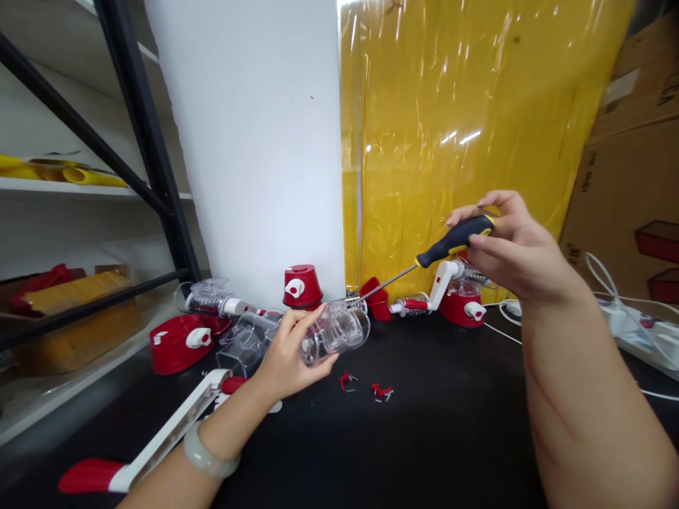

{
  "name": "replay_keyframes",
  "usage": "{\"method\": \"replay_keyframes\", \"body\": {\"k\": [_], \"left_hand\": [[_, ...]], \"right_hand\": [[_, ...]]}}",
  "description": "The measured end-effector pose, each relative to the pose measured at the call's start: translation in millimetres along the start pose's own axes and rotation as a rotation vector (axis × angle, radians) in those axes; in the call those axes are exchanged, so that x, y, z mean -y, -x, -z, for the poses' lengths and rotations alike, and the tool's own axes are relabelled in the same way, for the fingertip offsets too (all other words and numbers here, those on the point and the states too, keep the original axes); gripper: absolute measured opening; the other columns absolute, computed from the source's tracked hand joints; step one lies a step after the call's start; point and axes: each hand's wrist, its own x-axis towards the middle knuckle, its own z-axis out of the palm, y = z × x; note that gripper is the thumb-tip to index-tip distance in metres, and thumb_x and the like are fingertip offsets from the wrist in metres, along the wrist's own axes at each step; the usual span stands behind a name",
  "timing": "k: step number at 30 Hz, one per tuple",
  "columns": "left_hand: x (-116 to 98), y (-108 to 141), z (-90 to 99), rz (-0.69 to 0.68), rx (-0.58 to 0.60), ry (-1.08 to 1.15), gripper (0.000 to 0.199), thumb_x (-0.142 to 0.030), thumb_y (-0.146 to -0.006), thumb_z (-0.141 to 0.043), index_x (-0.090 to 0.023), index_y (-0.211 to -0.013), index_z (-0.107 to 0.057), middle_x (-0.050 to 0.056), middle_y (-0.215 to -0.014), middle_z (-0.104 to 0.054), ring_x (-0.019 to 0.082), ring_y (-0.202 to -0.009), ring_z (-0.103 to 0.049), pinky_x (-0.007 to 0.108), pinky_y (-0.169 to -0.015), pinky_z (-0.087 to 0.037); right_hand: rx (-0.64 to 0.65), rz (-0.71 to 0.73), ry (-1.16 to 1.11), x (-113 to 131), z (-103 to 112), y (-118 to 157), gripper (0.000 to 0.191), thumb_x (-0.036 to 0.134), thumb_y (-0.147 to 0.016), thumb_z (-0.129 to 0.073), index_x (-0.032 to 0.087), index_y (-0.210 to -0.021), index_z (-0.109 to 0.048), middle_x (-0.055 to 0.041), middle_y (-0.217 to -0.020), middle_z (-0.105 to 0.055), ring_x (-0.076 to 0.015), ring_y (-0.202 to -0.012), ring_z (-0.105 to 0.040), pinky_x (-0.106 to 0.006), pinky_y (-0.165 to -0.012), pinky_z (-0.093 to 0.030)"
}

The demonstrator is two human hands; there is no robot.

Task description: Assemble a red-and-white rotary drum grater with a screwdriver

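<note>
My left hand (294,350) is wrapped round a clear plastic housing (342,329), held tilted above the black table. In my right hand (512,244) is a screwdriver (450,242) with a dark blue and yellow handle, gripped by the fingertips. Its metal shaft slants down to the left, and the tip reaches the upper edge of the clear housing; whether it touches a screw cannot be made out. Below the housing lie small red clips (380,390) with several little metal pins or screws beside them. A white crank arm with a red handle (175,424) rests left of my left forearm.
Red grater bases (177,344) stand at the left, with another red base (302,286) at the back. An assembled grater (461,304) sits behind my right hand. A power strip (644,329) with white cables lies at the right. A black shelf frame (143,127) rises at the left.
</note>
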Motion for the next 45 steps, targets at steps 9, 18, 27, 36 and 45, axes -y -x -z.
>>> {"method": "replay_keyframes", "body": {"k": [9, 18, 27, 36, 45], "left_hand": [[4.1, 2.6, -2.2, 0.006, 0.022, 0.004, 0.082, -0.024, -0.074, -0.075, -0.024, -0.147, -0.037, 0.009, -0.112, -0.050, 0.024, -0.103, -0.054, 0.043, -0.091, -0.052], [2.9, 1.4, -1.8, 0.004, 0.024, -0.003, 0.082, -0.023, -0.074, -0.074, -0.024, -0.147, -0.036, 0.009, -0.111, -0.050, 0.024, -0.102, -0.055, 0.042, -0.090, -0.052], [3.4, 0.6, -2.6, 0.004, 0.024, -0.004, 0.082, -0.023, -0.074, -0.075, -0.024, -0.147, -0.036, 0.009, -0.111, -0.051, 0.024, -0.101, -0.055, 0.043, -0.089, -0.052], [3.2, 1.5, -3.0, -0.003, 0.022, 0.007, 0.084, -0.023, -0.073, -0.075, -0.024, -0.148, -0.035, 0.009, -0.111, -0.050, 0.024, -0.102, -0.054, 0.042, -0.090, -0.052], [1.9, 0.4, -1.0, 0.004, 0.026, -0.004, 0.080, -0.024, -0.075, -0.074, -0.023, -0.146, -0.037, 0.009, -0.112, -0.050, 0.023, -0.102, -0.055, 0.042, -0.090, -0.052]], "right_hand": [[-0.219, -0.134, 0.884, -1.3, 4.8, -3.7, 0.047, 0.063, -0.089, -0.047, 0.022, -0.067, -0.049, 0.0015, -0.055, -0.042, -0.0145, -0.052, -0.042, -0.030, -0.052, -0.031], [0.029, -0.016, 0.024, 4.4, 4.9, 2.6, 0.032, 0.035, -0.073, -0.067, 0.028, -0.099, -0.050, -0.0057, -0.102, -0.062, -0.0250, -0.105, -0.059, -0.037, -0.079, -0.049], [-0.158, -0.066, 0.663, -3.2, 6.9, -3.1, 0.036, 0.060, -0.081, -0.063, 0.025, -0.079, -0.055, -0.0001, -0.063, -0.056, -0.0147, -0.051, -0.049, -0.028, -0.047, -0.035], [-0.172, -0.001, 0.338, -25.8, 0.4, -10.7, 0.037, 0.055, -0.080, -0.064, 0.028, -0.101, -0.049, -0.0036, -0.093, -0.068, -0.0214, -0.080, -0.062, -0.033, -0.065, -0.046], [-0.169, -0.092, 0.507, -28.1, 12.1, -10.1, 0.027, 0.052, -0.083, -0.064, 0.027, -0.088, -0.055, -0.0004, -0.073, -0.060, -0.0167, -0.059, -0.054, -0.030, -0.052, -0.040]]}}
